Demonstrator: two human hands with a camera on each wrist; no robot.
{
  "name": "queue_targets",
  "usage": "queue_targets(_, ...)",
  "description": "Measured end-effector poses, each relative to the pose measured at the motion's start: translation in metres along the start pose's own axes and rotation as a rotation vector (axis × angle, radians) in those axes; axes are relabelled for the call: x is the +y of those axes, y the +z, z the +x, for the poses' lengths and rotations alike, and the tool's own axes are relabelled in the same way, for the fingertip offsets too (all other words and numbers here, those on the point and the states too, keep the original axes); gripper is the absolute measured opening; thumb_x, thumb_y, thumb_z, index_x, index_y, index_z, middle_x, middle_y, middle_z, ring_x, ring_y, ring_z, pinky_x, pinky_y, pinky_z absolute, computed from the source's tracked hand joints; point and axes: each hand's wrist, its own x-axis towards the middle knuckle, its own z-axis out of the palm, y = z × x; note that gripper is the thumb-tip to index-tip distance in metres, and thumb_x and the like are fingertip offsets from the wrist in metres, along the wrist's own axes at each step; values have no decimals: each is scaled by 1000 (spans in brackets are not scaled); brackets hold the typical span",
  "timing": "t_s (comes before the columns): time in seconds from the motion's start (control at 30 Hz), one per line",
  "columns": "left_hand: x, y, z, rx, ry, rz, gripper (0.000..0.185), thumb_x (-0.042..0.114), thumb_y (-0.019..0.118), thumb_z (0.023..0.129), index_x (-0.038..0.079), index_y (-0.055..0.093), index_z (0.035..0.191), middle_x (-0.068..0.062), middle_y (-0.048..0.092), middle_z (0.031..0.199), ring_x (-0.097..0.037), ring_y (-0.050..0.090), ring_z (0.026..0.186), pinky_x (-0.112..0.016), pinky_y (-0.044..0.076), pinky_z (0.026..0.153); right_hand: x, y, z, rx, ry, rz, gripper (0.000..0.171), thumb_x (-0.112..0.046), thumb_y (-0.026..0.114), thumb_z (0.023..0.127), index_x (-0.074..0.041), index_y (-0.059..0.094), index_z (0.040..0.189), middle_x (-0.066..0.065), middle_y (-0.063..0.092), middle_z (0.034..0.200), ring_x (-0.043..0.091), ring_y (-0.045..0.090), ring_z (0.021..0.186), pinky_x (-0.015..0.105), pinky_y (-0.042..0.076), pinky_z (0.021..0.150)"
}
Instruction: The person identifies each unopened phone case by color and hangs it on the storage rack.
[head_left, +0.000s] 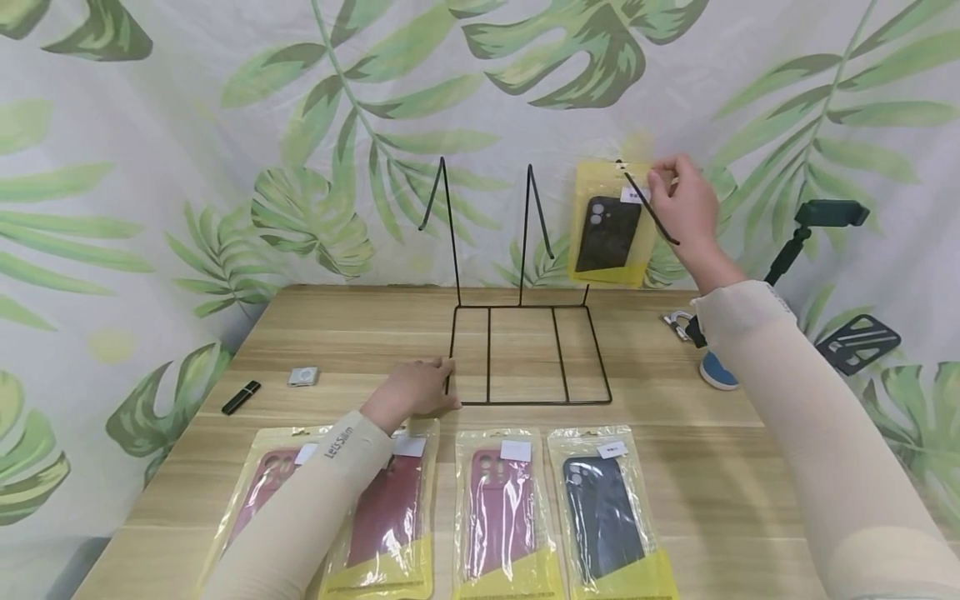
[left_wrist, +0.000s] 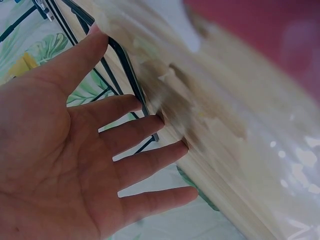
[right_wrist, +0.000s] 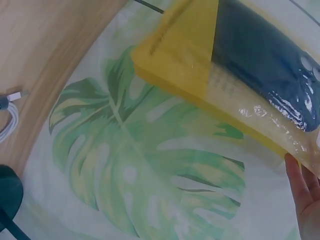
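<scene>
At the back of the desk point(head_left: 675, 467), above its far right part, the right hand point(head_left: 682, 208) holds a packaged black phone case point(head_left: 609, 227) up at the rightmost hook point(head_left: 649, 208) of a black wire display rack point(head_left: 517, 333). The packet is a clear bag with yellow edging; its long axis runs up and down, the hang-hole end at the top by the hook's tip and the yellow bottom edge toward the desk, its face turned to the camera. The fingers pinch the packet's top right corner beside the white label; the right wrist view shows only a fingertip against the bag's edge. The hook slants down across the front of the hand.

The left hand point(head_left: 416, 387) rests flat on the desk with its fingers point(left_wrist: 145, 130) straight and spread, their tips against the front left corner of the rack's base frame, gripping nothing.

Two more hooks of the rack rise to the left of the held packet, both bare. In front of the rack, along the near edge of the desk, four more packets lie flat in a row: three red phone cases point(head_left: 501, 512) and one dark one point(head_left: 603, 517), the left forearm crossing over the two on the left. To the left lie a black USB stick point(head_left: 241, 397) and a small silver object point(head_left: 303, 377). To the right stand a phone tripod point(head_left: 810, 242) on a blue base, with a white cable point(head_left: 677, 322) just beside it.
</scene>
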Motion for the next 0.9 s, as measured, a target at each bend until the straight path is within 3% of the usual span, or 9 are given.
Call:
queue_targets(0.2,1,0,-2,-14,-2,-2,77,45,62,95,4,32,154,-21,34,158,-45,38,141,-58,34,116,4,-4,-4,-40,43,-1,53,-49,45,101,-13,50,139,12,60,134,31,63,110,48,49,87)
queue_targets(0.4,0,1,0,-20,-6,-9,78,47,61,96,6,30,155,-19,32,160,-45,37,142,-59,32,116,10,-15,-18,-108,121,-20,66,-55,48,98,-17,36,151,9,55,141,29,61,121,50,51,90)
queue_targets(0.53,-1,1,2,-22,-3,-18,78,47,61,96,6,31,155,-20,32,159,-46,36,142,-60,32,116,14,-21,-40,-171,141,-52,77,-53,52,97,-14,22,157,11,49,147,32,58,125,53,51,91)
queue_targets(0.67,0,0,3,-17,1,-17,79,47,62,95,6,31,155,-20,32,159,-46,37,142,-60,32,116,19,-24,-73,-236,89,-107,88,-54,57,95,-9,16,159,18,45,147,39,54,126,59,48,92)
queue_targets(0.8,0,0,4,-15,7,1,79,47,62,95,6,32,155,-20,33,159,-46,38,141,-61,34,114,23,-22,-110,-298,12,-177,92,-61,56,93,-6,20,157,24,45,143,42,53,119,59,49,80)
queue_targets(0.9,0,1,4,-16,8,4,79,47,62,95,6,32,155,-20,34,159,-46,38,141,-61,35,114,24,-18,-134,-363,-65,-236,89,-55,62,92,-1,27,154,28,42,144,47,48,123,63,47,87)
